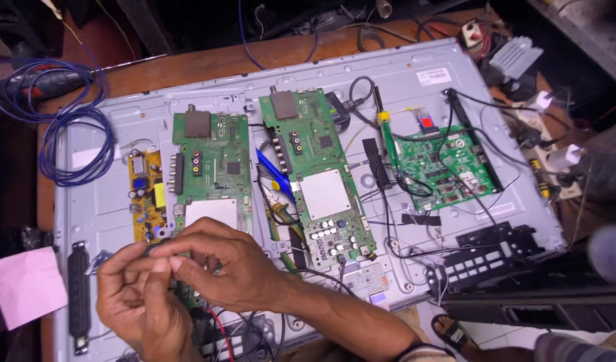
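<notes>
Down at seven o'clock in the view, both hands are meeting over the lower edge of a grey metal back panel (388, 74) that is lying flat on a wooden table (207, 67). The left hand (137, 295) is curling its fingers inward, thumb and forefinger pinching a small dark part (155, 249) whose shape is too small to make out. The right hand (220, 265) is reaching across from four o'clock, its fingertips closing on the same small part, so the two hands are touching at that point.

Just beyond the hands, at twelve o'clock from them, a green circuit board (210, 167) is sitting on the panel, with a narrow yellow board (145, 194) beside it at nine o'clock. A second green board (318, 171) with a white square patch is lying at two o'clock from the hands, and blue-handled pliers (275, 175) are resting between the two boards. A third, smaller green board (442, 164) is lying farther off at three o'clock, with black cables crossing it. Coiled blue wire (73, 134) is lying at ten o'clock over the panel's corner, and a pink sheet (26, 285) is lying at nine o'clock from the left hand.
</notes>
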